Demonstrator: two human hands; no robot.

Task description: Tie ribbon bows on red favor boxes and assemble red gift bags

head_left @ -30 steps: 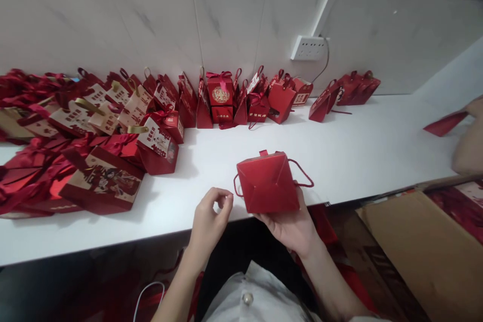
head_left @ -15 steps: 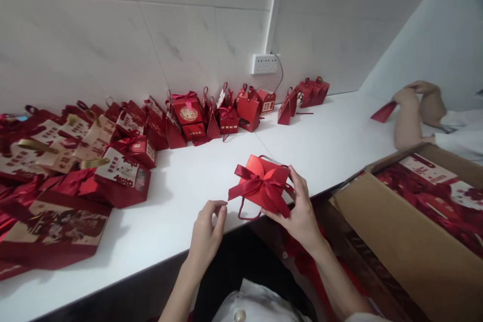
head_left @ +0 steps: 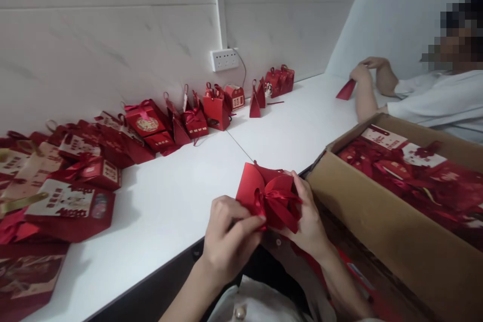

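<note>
A red gift box (head_left: 247, 181) with petal-like flaps is held just over the table's front edge. My right hand (head_left: 311, 219) grips it from the right side, thumb and fingers around its edges. A dark red satin ribbon (head_left: 281, 204) is tied in a bow across its top. My left hand (head_left: 230, 236) is closed, its thumb and forefinger pinching the ribbon's left end at the front of the box. The box's underside is hidden from view.
Many red gift boxes (head_left: 101, 173) stand along the wall on the white table (head_left: 169, 206). At right is an open cardboard box (head_left: 362, 206) full of red packaging. Beyond it a co-worker's hands (head_left: 364, 70) hold a red piece. A power socket (head_left: 224, 59) is on the wall.
My left hand has moved right from beside the gift box and pinched the ribbon's end. The view has turned right, bringing more of the cardboard box and the co-worker into sight.
</note>
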